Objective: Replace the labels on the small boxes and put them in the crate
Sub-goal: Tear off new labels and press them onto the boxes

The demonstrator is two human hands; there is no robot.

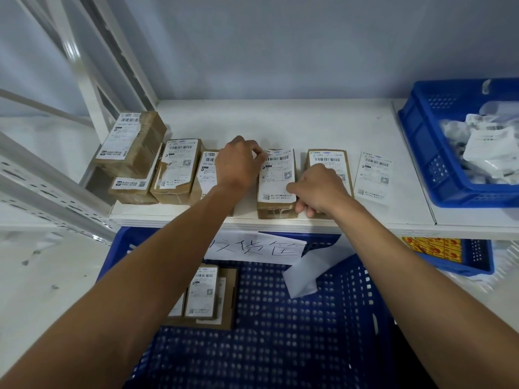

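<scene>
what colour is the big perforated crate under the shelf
Blue. The large perforated plastic crate shows best in the head view.

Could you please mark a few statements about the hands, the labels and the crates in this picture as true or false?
1. The left hand pinches an upper corner of the label on the middle box. True.
2. The right hand hangs clear of every box. False: it holds the middle box at its lower right corner.
3. A loose label lies flat on the shelf, right of the boxes. True.
4. The lower crate holds no boxes. False: labelled boxes lie in its left part.
5. The upper crate holds cardboard boxes. False: it holds white packets.
</scene>
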